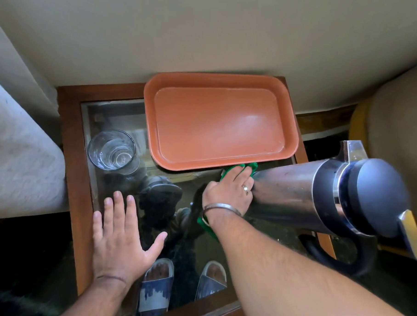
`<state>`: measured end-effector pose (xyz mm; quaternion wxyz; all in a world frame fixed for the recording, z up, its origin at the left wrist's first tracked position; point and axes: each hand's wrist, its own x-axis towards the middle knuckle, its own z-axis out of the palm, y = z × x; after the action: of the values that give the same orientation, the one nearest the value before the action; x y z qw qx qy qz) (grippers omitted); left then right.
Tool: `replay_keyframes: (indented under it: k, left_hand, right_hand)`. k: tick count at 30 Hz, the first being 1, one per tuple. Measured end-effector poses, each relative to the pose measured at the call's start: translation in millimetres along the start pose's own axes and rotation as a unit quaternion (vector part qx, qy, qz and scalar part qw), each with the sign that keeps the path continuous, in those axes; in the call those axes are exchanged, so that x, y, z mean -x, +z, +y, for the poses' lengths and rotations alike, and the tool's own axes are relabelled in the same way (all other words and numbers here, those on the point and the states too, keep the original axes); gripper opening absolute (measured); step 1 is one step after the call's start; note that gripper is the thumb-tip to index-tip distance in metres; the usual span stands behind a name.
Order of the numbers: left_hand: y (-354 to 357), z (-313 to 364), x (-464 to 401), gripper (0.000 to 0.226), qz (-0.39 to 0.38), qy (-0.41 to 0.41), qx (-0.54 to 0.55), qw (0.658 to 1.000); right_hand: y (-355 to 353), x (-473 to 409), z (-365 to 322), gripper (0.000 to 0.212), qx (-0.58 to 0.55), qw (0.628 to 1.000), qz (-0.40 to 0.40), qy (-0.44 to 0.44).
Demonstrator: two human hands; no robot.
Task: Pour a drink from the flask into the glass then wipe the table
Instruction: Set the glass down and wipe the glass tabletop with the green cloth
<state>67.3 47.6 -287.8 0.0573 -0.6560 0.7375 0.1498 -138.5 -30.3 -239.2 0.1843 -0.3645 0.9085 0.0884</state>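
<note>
A clear glass (112, 150) stands upright at the left of the glass-topped table (69, 137); whether it holds liquid I cannot tell. The steel flask (320, 198) with a dark blue lid and handle stands at the table's right edge. My right hand (230, 191) presses a green cloth (240, 167) flat on the table top, between the flask and the tray's near edge. Most of the cloth is hidden under the hand. My left hand (125, 235) lies flat on the table top, fingers spread, holding nothing.
An empty orange tray (218, 122) sits at the back of the table against the beige wall. A grey cushion (16, 149) borders the left side. Through the glass top I see two sandalled feet (183, 283). A wooden frame rims the table.
</note>
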Motion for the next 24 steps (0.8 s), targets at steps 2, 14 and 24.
replay_keyframes:
  k: [2, 14, 24]
  left_hand:
    - [0, 0, 0, 0.112, -0.002, -0.003, 0.002, 1.000]
    - [1, -1, 0, 0.110, 0.005, 0.007, 0.009, 1.000]
    - [-13, 2, 0, 0.093, -0.025, -0.012, 0.032, 0.999]
  right_hand:
    - [-3, -3, -1, 0.078, -0.015, 1.000, -0.001, -0.001]
    - [29, 64, 84, 0.061, 0.151, 0.765, -0.067, -0.622]
    - [-13, 59, 115, 0.067, 0.153, 0.913, -0.107, -0.362]
